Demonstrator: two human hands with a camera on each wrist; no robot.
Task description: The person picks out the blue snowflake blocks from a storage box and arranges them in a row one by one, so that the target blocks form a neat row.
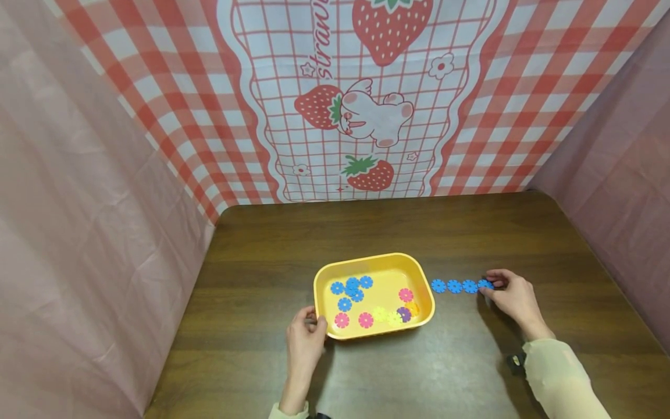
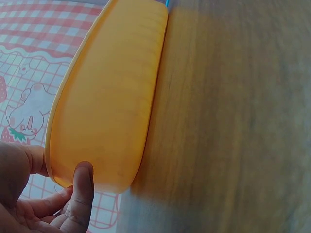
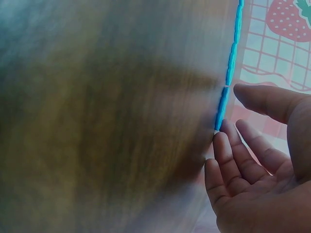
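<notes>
My left hand grips the near left corner of a yellow plastic basin. In the left wrist view its thumb lies along the outside wall of the basin, with other fingers around the rim. At the basin's right, blue notched flower discs lie in a straight row on the table. My right hand holds the row's rightmost blue disc by its edges between thumb and fingers. Edge-on, the row is a thin blue strip in the right wrist view.
Inside the basin lie several blue discs, pink discs, yellow discs, a purple disc and an orange disc. The brown wooden table ends at a strawberry-print cloth behind. Pink curtains hang on both sides.
</notes>
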